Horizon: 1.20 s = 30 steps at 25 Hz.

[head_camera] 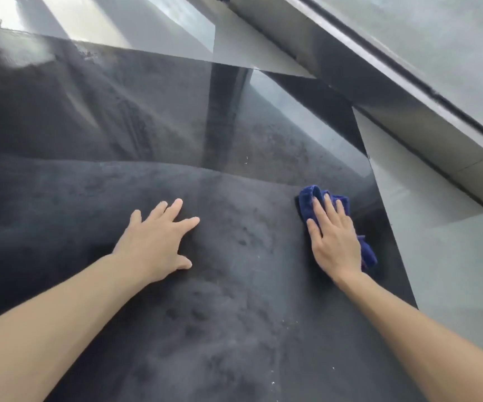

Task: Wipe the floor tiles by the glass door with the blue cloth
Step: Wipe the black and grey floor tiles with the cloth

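Both arms reach forward, left hand and right hand pressed flat.

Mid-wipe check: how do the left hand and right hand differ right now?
The right hand lies flat on the blue cloth, pressing it to the dark floor tile; the left hand rests bare on the tile with nothing under it. The left hand's fingers are spread wide; the right hand's are close together. The right hand is nearer the door frame. Both are palm-down.

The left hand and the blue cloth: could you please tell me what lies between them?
Only bare, smudged dark floor tile separates the left hand from the blue cloth, in the head view.
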Each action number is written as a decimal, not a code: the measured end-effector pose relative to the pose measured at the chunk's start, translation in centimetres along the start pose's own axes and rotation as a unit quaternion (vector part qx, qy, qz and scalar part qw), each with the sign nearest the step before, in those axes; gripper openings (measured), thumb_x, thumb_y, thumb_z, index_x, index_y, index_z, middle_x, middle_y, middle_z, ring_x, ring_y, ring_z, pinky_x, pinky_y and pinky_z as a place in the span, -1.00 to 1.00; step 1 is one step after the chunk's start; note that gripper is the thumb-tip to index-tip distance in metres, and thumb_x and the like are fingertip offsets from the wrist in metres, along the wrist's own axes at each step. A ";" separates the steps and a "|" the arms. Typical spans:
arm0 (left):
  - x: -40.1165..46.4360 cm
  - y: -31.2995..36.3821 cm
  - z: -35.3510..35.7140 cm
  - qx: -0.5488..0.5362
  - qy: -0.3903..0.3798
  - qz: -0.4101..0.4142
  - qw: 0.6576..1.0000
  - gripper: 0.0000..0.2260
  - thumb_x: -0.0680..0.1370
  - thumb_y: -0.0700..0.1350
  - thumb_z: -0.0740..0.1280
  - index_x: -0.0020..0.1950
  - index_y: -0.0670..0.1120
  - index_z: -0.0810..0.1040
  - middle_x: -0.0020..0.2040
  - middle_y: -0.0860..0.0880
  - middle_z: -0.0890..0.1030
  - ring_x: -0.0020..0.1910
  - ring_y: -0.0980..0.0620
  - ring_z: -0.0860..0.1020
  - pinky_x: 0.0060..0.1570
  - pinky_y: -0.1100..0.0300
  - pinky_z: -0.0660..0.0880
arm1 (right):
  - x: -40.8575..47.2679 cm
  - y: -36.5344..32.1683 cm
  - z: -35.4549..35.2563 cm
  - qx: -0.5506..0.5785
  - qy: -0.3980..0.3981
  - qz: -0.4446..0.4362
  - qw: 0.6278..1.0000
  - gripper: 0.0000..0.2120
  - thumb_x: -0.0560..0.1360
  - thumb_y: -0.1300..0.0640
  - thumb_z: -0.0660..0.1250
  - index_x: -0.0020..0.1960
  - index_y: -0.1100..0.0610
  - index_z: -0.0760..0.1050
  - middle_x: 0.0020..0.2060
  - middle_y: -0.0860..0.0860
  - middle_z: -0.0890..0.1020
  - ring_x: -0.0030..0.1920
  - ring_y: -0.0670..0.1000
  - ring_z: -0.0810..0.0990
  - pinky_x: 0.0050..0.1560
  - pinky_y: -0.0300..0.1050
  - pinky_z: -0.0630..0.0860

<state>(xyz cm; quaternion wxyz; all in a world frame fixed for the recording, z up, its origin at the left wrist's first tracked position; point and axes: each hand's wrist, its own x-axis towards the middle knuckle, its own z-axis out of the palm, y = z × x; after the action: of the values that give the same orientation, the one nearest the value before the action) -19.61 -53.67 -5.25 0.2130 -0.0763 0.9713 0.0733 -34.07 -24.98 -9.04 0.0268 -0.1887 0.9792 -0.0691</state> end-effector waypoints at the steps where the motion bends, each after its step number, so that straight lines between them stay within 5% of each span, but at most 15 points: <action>1: 0.0 0.2 -0.2 0.006 0.000 -0.001 1.000 -0.33 0.45 0.20 0.29 0.47 0.16 0.06 0.55 -0.03 -0.09 0.50 -0.02 -0.07 0.39 -0.11 0.07 | -0.8 -0.2 -0.2 0.012 0.014 -0.015 1.000 -0.57 0.59 0.10 0.16 0.45 0.08 0.23 0.47 0.09 0.23 0.47 0.16 0.15 0.41 0.14 0.17; 4: -0.9 0.8 0.0 0.018 -0.005 0.000 1.000 -0.30 0.45 0.21 0.28 0.48 0.18 0.00 0.55 -0.05 -0.11 0.50 -0.05 -0.07 0.36 -0.10 0.15 | -4.2 -1.1 -0.4 0.018 0.029 -0.038 0.999 -0.57 0.54 0.07 0.15 0.40 0.08 0.33 0.42 0.08 0.33 0.43 0.19 0.25 0.33 0.17 0.29; 11: -2.7 1.3 1.6 0.046 0.005 0.010 0.999 -0.28 0.46 0.27 0.21 0.48 0.24 -0.15 0.54 -0.06 -0.19 0.51 -0.08 -0.14 0.23 0.03 0.33 | -9.2 -2.0 -0.4 0.035 0.018 -0.099 0.994 -0.58 0.53 0.04 0.06 0.35 0.07 0.41 0.36 0.02 0.42 0.38 0.15 0.33 0.36 -0.03 0.14; 15: -3.1 1.3 2.2 0.024 0.015 0.001 1.000 -0.32 0.48 0.27 0.20 0.48 0.24 -0.11 0.55 -0.03 -0.18 0.51 -0.06 -0.15 0.26 0.05 0.31 | -5.8 -1.9 0.1 0.066 0.026 -0.086 0.994 -0.60 0.54 0.17 0.24 0.37 0.08 0.37 0.39 0.02 0.37 0.41 0.12 0.29 0.40 0.00 0.18; 25: -3.4 0.9 2.6 -0.043 0.014 -0.003 0.999 -0.29 0.46 0.19 0.28 0.47 0.27 -0.08 0.53 0.07 -0.25 0.50 0.02 -0.22 0.42 -0.06 0.11 | 5.7 -4.1 0.9 0.034 0.003 -0.017 0.999 -0.58 0.62 0.08 0.05 0.47 0.06 0.18 0.49 0.04 0.19 0.49 0.10 0.07 0.43 0.05 0.03; 30: -3.5 -0.8 0.9 -0.043 -0.040 0.031 0.998 -0.20 0.43 0.07 0.36 0.48 0.24 -0.13 0.51 0.16 -0.31 0.50 0.12 -0.22 0.38 0.08 0.24 | 5.2 -4.8 0.3 0.034 0.001 -0.038 0.999 -0.58 0.61 0.11 0.05 0.47 0.06 0.18 0.49 0.06 0.19 0.49 0.12 0.06 0.43 0.06 0.03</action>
<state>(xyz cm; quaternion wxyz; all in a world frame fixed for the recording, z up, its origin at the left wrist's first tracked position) -15.97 -53.89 -4.69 0.2455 -0.0519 0.9599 0.1250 -37.10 -31.37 -8.81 0.0291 -0.2250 0.9684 -0.1035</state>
